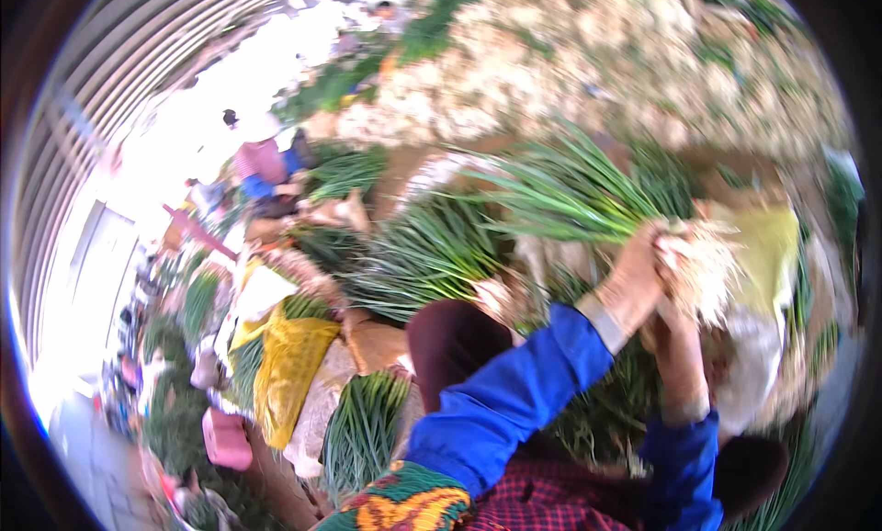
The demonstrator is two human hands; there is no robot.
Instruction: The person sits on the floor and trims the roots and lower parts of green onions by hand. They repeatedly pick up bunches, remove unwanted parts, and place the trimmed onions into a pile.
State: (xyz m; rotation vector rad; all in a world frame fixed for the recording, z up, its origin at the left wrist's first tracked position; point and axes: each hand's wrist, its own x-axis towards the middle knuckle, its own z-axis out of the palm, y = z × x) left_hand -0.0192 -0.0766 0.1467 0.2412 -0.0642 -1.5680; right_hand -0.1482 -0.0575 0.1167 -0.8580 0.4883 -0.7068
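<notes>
Both of my hands are closed around one bunch of green onions (586, 193) at right of centre. My left hand (630, 272) wraps the stems just above the white bulbs. Below the roots (699, 269), my right hand (675, 331) touches the bulb end from underneath, its fingers partly hidden. The green leaves fan out to the upper left. Beyond my knee (458, 341) lies another pile of green onions (427, 255), with its bulbs toward me. A smaller bundle of green onions (365, 427) rests to the left of my sleeve.
A large heap of onions (579, 69) with pale roots fills the back. Yellow bag (293, 365), pink container (226, 438) and further bundles stand at left. A pale plastic sack (747, 365) is by my hands at right. A co-worker (265, 162) sits at upper left.
</notes>
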